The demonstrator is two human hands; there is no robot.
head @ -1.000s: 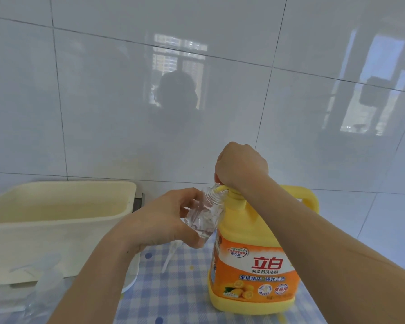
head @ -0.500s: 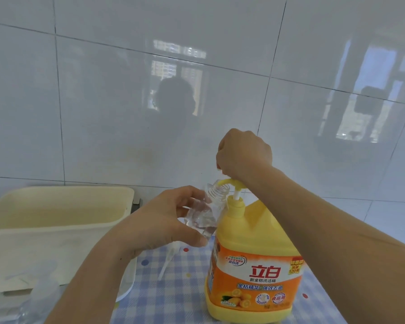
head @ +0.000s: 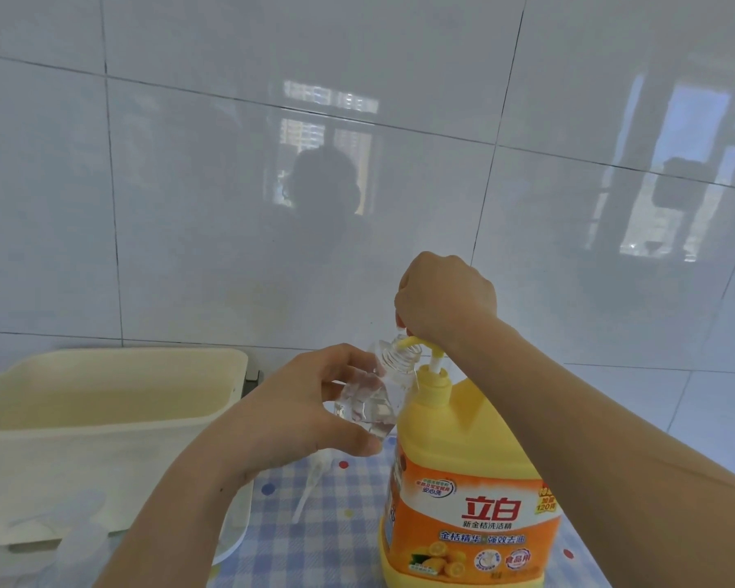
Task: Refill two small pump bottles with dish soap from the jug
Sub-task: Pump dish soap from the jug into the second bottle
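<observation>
A left hand (head: 298, 413) is gripping a clear small pump bottle (head: 374, 401), tilting its open neck up to the pump (head: 416, 343) of the yellow jug (head: 463, 481) to catch soap. The right hand (head: 446, 303) is curling over that pump, pressing down, while the jug is standing on the checked table (head: 336, 524).

My only view is the wide-angle head camera, looking forward and slightly down at close range toward the tiled wall (head: 187, 205) at twelve o'clock, with the jug (head: 463, 460) near at five o'clock and the cream basin (head: 81, 460) at eight o'clock.
</observation>
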